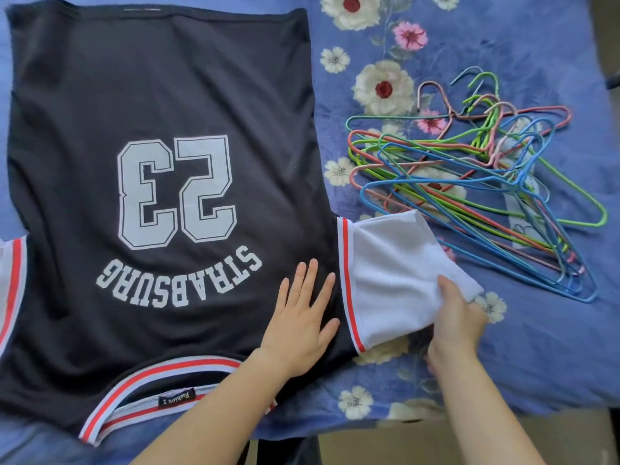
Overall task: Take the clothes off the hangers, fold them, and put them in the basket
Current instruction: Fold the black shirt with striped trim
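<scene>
A blue floral fleece blanket [503, 347] carries a black mesh jersey printed 23 [161, 95], its far sleeve cut off. Tangled coloured wire hangers [469, 182] lie beside. The left hand [302, 317] presses flat on the jersey; the right hand [459, 323] pinches its white sleeve [392, 276], fingers partly hidden.

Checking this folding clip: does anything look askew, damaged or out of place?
Nothing looks damaged. The wire hangers lie in a tangled heap right of the jersey, and its white sleeve sticks out sideways, pinched by the right hand.
</scene>
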`<state>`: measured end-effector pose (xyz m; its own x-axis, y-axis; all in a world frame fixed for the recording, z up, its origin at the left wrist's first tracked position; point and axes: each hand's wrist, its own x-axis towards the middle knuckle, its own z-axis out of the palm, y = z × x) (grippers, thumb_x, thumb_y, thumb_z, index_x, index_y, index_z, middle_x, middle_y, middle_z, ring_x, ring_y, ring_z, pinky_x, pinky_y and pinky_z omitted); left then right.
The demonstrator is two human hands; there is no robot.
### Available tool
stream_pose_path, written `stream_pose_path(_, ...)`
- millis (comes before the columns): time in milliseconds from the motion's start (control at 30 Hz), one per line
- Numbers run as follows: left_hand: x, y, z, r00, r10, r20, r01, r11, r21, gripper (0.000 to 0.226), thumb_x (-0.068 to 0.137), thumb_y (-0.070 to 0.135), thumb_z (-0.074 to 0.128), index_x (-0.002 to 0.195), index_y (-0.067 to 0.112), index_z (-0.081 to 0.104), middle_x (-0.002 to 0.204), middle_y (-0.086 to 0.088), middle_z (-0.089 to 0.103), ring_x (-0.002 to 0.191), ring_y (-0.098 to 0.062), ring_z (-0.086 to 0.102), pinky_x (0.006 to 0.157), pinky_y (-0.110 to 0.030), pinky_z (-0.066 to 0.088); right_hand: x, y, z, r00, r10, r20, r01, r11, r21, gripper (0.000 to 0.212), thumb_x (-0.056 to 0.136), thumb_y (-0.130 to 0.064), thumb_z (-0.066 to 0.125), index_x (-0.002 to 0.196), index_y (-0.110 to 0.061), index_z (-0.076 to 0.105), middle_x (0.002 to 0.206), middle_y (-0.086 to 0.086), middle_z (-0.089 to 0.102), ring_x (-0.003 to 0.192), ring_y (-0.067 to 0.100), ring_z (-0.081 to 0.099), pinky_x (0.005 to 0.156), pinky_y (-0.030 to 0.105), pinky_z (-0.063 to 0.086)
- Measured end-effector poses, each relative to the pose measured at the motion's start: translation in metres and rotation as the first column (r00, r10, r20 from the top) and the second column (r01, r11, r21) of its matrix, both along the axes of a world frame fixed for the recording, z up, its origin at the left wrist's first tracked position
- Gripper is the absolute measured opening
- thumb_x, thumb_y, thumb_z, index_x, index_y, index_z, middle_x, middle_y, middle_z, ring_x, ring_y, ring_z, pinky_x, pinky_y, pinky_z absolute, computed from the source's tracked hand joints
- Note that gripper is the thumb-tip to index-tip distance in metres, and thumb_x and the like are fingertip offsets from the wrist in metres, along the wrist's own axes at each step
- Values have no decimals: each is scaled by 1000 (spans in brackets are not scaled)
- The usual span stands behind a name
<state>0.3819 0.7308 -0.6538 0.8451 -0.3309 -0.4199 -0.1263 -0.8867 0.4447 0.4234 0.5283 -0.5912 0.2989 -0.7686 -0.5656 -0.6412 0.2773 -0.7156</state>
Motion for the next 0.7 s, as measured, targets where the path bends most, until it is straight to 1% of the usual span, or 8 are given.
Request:
stream_pose_path(100,23,13,25,931,220,-291,-312,892,-326,47,102,36,32,149,31,34,160,10,4,147,-4,-5,121,-29,-3,-1,51,29,956,291,32,-274,928,-254,31,92,-28,66,103,1,68,90,5,68,70,5,61,64,22,45)
stream_pose_path(167,43,26,46,673,398,-623,-727,509,-460,44,98,37,30,129,27,60,147,7,42,137,0,34,120,-28,17,-7,94,41,840,520,153,-465,836,-290,38,89,-36,62,112,-5,68,106,5,71,89,2,66,80,20,50)
stream_pose_path(233,59,53,52,282,327,-902,-957,27,-289,54,98,51,26,119,21,65,131,-4,63,115,-11,60,109,-38,37,-20,130,34,544,833,98,-754,537,-377,49,86,-39,49,126,-14,63,128,4,64,121,13,56,105,32,41)
stream_pose_path(300,65,85,46,128,232,-964,-978,-133,-162,68,95,62,24,124,14,62,125,-12,66,112,-25,64,100,-45,45,-36,151,23,136,986,-99,-943,98,-317,62,83,-47,35,138,-25,54,149,-1,45,142,13,31,119,43,18)
stream_pose_path(367,66,105,45,160,244,-957,-985,-20,-170,66,94,64,30,125,15,61,121,-11,69,113,-28,64,98,-48,47,-52,154,10,-76,987,-145,-968,-108,-225,65,82,-50,33,140,-28,51,156,-3,34,148,11,16,121,43,10)
stream_pose_path(533,58,94,46,528,426,-734,-827,453,-332,32,89,19,68,119,26,58,100,-2,74,93,-5,70,77,-21,54,-52,123,-15,45,954,-297,-853,-117,-508,55,87,-25,44,141,-15,48,154,5,38,145,18,24,116,37,20)
stream_pose_path(600,51,85,42,599,558,-574,-796,492,-353,31,88,13,65,115,27,60,93,0,72,83,5,65,67,-13,48,-41,112,-24,89,907,-411,-815,-171,-553,58,90,-22,41,147,-12,37,157,8,31,147,23,22,118,39,15)
stream_pose_path(700,41,83,39,577,707,-408,-815,472,-336,33,88,15,61,117,30,56,94,10,64,87,-4,60,72,-22,42,-23,108,-39,93,830,-549,-748,-306,-589,61,93,-24,37,151,-10,27,158,10,27,148,25,19,119,45,13)
